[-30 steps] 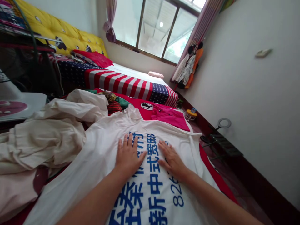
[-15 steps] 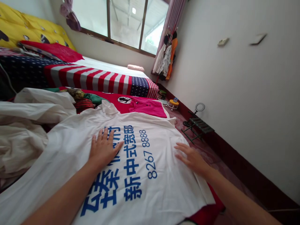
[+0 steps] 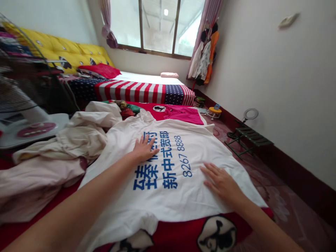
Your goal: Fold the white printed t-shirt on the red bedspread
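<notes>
A white T-shirt (image 3: 168, 201) lies spread out on a red bedsheet (image 3: 173, 235), its blue Chinese characters and the number 8267 8888 facing up. My left hand (image 3: 145, 148) rests flat on the printed characters near the collar side, fingers apart. Lower right on the same shirt, my right hand (image 3: 219, 183) lies flat on the bare cloth, holding nothing. A bunched cream cloth (image 3: 78, 140) lies against the shirt's left side. Beyond the collar is a folded pink garment (image 3: 181, 114).
A bed with a stars-and-stripes cover (image 3: 139, 91) and a yellow padded headboard (image 3: 70, 52) stands beyond. A fan (image 3: 36, 129) sits at left. By the wall are a green folding stool (image 3: 249, 137) and a ring light (image 3: 250, 114), above a patterned floor (image 3: 278, 182).
My right hand has slid outward and toward me across the shirt. The view has tilted up and drawn back, showing more of the shirt and the red sheet. My left hand remains on the print.
</notes>
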`<state>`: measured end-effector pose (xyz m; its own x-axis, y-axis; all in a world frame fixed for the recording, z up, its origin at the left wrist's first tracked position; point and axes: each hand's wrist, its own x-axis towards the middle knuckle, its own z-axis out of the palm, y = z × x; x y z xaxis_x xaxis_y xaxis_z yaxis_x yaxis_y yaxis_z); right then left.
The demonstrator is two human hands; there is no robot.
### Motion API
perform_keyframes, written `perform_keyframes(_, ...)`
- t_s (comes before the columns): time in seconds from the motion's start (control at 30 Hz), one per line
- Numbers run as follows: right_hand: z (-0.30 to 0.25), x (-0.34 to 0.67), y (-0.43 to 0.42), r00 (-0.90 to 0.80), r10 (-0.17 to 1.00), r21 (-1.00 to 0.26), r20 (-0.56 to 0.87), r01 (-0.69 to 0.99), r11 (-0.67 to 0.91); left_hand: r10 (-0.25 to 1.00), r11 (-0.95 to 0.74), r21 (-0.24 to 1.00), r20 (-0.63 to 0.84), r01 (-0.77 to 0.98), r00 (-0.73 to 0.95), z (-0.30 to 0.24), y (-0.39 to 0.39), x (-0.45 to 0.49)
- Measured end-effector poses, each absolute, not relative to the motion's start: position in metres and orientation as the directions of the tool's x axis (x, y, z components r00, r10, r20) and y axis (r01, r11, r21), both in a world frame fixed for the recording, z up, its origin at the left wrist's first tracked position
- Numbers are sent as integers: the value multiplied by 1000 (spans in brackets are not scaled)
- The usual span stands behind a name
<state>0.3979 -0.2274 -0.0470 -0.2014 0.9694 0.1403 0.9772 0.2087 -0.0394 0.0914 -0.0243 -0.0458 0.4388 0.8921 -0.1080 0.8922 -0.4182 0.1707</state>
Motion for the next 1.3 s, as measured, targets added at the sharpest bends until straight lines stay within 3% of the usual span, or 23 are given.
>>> perform_keyframes(0.07, -48, 387, -227, -143, 966, -88, 214, 982, 165, 812, -499, 201, -231, 843, 536, -34, -33, 74)
perform_keyframes(0.13, -43, 364, -230, -206, 948, -231, 241, 937, 262, 722, -568, 256, -302, 782, 623, -22, -45, 51)
perform_keyframes(0.23, -31, 310, -245, -345, 917, -459, 202, 793, 400, 603, -604, 418, -317, 679, 732, -9, -70, 11)
perform_keyframes(0.3, -27, 272, -257, -387, 913, -510, 133, 763, 398, 594, -556, 524, -292, 645, 749, -2, -91, -14)
perform_keyframes(0.43, -32, 227, -266, -449, 889, -483, 91, 761, 434, 658, -421, 645, -267, 637, 704, 7, -140, -59)
perform_keyframes(0.57, -43, 221, -257, -561, 781, -403, 273, 671, 622, 722, -351, 692, -228, 631, 653, 10, -186, -90)
perform_keyframes(0.73, -46, 216, -247, -627, 606, -272, 490, 551, 789, 768, -303, 652, -265, 695, 583, 11, -223, -98)
perform_keyframes(0.9, -43, 209, -241, -584, 588, -334, 560, 490, 805, 826, -364, 567, -171, 739, 537, -5, -236, -83)
perform_keyframes(1.03, -36, 209, -242, -583, 554, -399, 594, 384, 832, 819, -436, 568, -72, 699, 569, -4, -231, -82)
perform_keyframes(1.1, -30, 209, -239, -580, 634, -562, 512, 332, 757, 834, -394, 598, -85, 698, 545, 7, -219, -84)
perform_keyframes(1.2, -23, 211, -217, -416, 872, -856, 257, 320, 405, 858, -218, 716, -183, 663, 480, 23, -182, -82)
perform_keyframes(1.3, -25, 221, -175, -127, 990, -958, 68, 270, 100, 952, -39, 865, -121, 501, 282, 19, -132, -71)
